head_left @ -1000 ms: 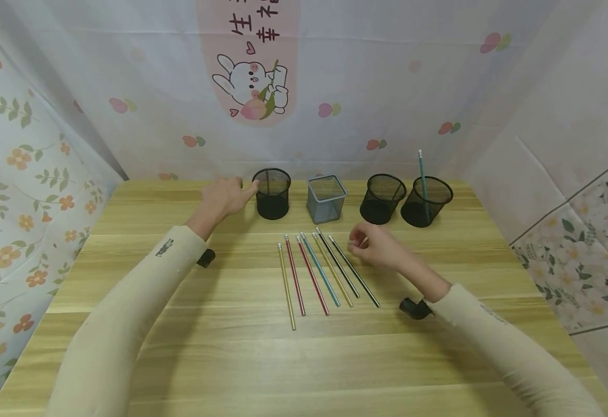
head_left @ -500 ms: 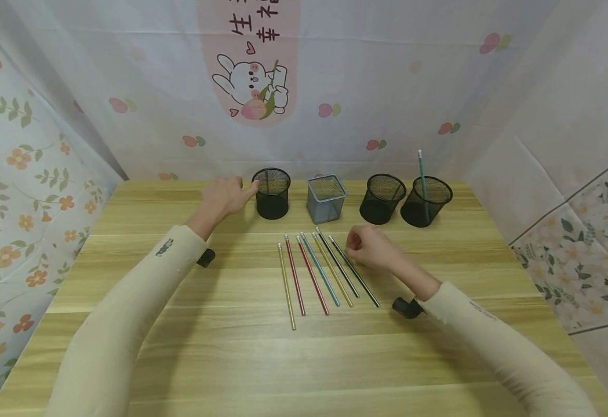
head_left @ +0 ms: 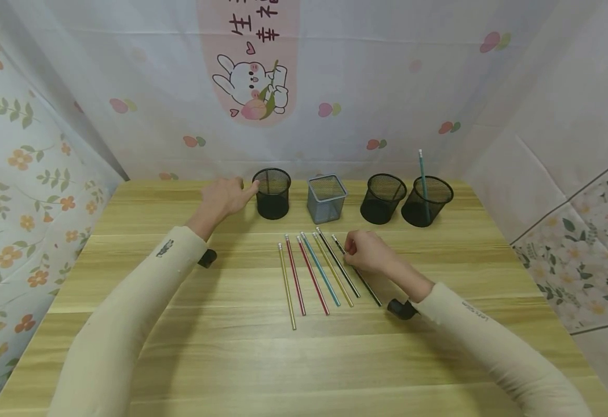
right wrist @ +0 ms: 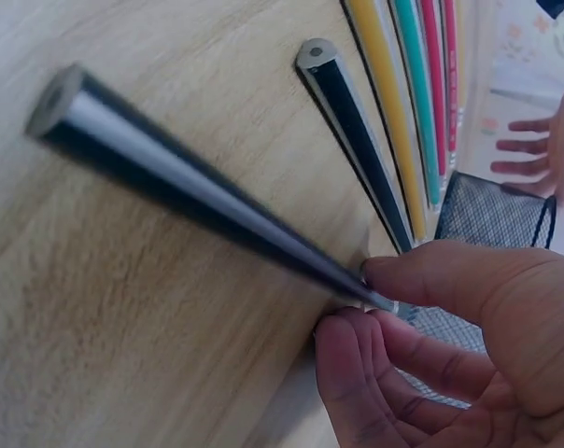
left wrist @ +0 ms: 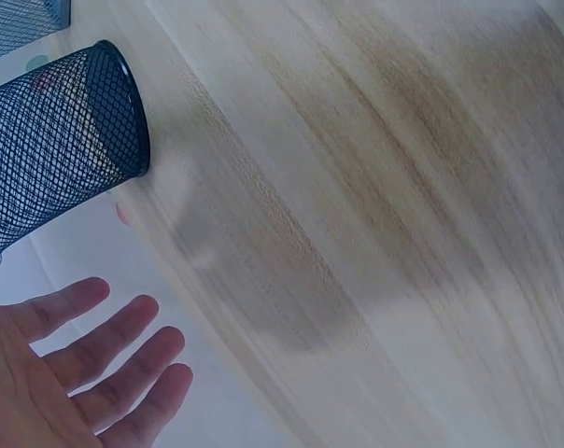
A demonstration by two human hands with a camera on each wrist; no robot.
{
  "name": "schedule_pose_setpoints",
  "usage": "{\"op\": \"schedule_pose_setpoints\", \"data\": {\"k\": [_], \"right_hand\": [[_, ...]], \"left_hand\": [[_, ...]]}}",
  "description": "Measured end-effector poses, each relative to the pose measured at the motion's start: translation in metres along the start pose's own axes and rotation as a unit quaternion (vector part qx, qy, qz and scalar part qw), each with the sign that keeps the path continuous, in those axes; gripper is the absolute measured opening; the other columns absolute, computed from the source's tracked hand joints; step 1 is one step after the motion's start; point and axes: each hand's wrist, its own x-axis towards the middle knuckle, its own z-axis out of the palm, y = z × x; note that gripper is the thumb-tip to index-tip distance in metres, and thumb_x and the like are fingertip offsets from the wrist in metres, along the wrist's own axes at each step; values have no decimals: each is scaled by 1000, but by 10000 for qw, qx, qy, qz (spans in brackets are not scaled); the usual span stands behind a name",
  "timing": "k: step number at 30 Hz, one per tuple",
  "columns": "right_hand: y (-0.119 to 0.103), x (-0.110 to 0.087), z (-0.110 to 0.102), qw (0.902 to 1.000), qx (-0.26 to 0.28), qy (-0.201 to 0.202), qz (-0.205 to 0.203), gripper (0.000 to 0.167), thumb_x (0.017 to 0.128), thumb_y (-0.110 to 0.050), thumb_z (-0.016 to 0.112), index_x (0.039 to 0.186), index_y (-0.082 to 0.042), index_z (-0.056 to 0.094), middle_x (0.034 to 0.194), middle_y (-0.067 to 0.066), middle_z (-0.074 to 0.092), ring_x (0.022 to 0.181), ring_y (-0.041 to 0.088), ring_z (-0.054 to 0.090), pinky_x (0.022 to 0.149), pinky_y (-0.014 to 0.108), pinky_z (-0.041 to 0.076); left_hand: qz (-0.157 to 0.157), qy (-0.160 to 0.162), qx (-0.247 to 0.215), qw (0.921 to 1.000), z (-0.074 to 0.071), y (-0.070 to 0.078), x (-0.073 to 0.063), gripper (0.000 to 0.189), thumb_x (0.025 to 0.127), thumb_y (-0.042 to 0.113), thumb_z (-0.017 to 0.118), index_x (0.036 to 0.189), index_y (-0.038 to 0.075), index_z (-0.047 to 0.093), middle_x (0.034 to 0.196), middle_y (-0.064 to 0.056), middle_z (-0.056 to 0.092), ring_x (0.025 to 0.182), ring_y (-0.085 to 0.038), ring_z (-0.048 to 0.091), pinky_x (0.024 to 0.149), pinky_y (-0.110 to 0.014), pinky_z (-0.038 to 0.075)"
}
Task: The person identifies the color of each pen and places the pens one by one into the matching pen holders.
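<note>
My right hand (head_left: 368, 253) pinches the rightmost black pencil (right wrist: 198, 182) between thumb and fingertips, toward its eraser end. In the right wrist view that pencil's unsharpened end points up toward the camera. Left of it a row of pencils lies on the table: another black pencil (head_left: 342, 269), a yellow pencil (head_left: 335, 272), a blue pencil (head_left: 321, 272), two red pencils (head_left: 314, 278) and a gold pencil (head_left: 286, 286). My left hand (head_left: 222, 197) has its fingers spread and holds nothing; its thumb overlaps the rim of the leftmost black mesh pen cup (head_left: 272, 207) in the head view.
Along the table's back stand a grey square mesh cup (head_left: 327, 209) and two round black mesh cups, one in the middle right (head_left: 377, 211) and one at the far right (head_left: 413, 215). A teal pencil (head_left: 422, 174) stands in the far-right cup. Printed curtains (head_left: 387, 87) hang behind.
My right hand has moved slightly left and toward me onto the rightmost black pencil and pinched it; that pencil has shifted a little to the right. My left hand has stayed in place.
</note>
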Motion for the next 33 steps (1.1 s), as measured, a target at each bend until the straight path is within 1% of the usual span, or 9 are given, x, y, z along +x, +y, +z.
{"op": "schedule_pose_setpoints", "data": {"k": [4,9,14,16,19,21,23,27,33], "right_hand": [[-2,0,-1,9997,-221,24,54,13,86,-5,74,80,-4,63,72,1,60,64,18,54,63,36,47],[-3,1,-1,9991,-364,-70,189,12,82,-5,73,77,-6,62,67,0,56,62,18,51,62,35,45],[-4,1,0,9983,-442,-163,330,17,77,-5,73,70,-9,58,64,-2,51,61,18,48,60,34,41],[-4,1,0,9982,-466,-158,336,19,76,-5,72,67,-11,56,62,-3,47,60,17,45,58,33,39],[-3,1,-1,9984,-428,-167,315,20,76,-4,70,65,-11,54,59,-3,45,58,16,42,58,33,38],[-2,1,-1,9985,-401,-167,327,19,77,-5,71,67,-10,56,61,-3,47,58,16,44,59,33,39],[-1,1,-2,9985,-365,-175,377,18,79,-6,73,71,-9,57,64,-2,50,61,17,46,60,34,41],[0,1,-2,9981,-336,-236,455,15,81,-8,75,77,-8,60,68,1,54,64,19,50,63,36,43],[4,3,-2,9990,-53,-303,319,15,80,-8,75,80,-6,61,69,1,55,62,17,50,61,33,42]], "left_hand": [[43,5,-68,10000,0,1,0,85,100,69,18,144,6,52,138,-28,54,112,-49,57,80,-60,47],[155,60,-233,9996,2,0,0,80,102,66,22,141,4,54,134,-28,57,103,-45,61,74,-56,49],[270,141,-534,9981,5,1,0,74,104,61,28,143,4,52,136,-25,56,106,-44,61,73,-55,49],[325,159,-765,9964,3,1,-1,73,104,60,28,144,3,51,137,-25,56,108,-43,60,75,-56,49],[431,232,-1249,9910,-3,0,-3,72,106,56,25,143,-1,48,135,-24,56,113,-42,58,85,-57,47],[500,295,-1574,9858,-8,-2,-4,70,108,52,24,141,-5,48,134,-25,56,117,-42,56,92,-58,44],[557,365,-1741,9825,-11,-4,-5,68,109,49,25,139,-8,49,133,-26,56,119,-43,54,97,-57,41],[622,328,-1661,9836,-12,-8,-6,68,109,49,31,134,-10,53,133,-28,56,120,-45,54,98,-56,41],[596,151,-1616,9849,-6,-4,-7,73,106,55,34,132,-10,55,131,-28,58,115,-44,56,94,-56,43]]}}
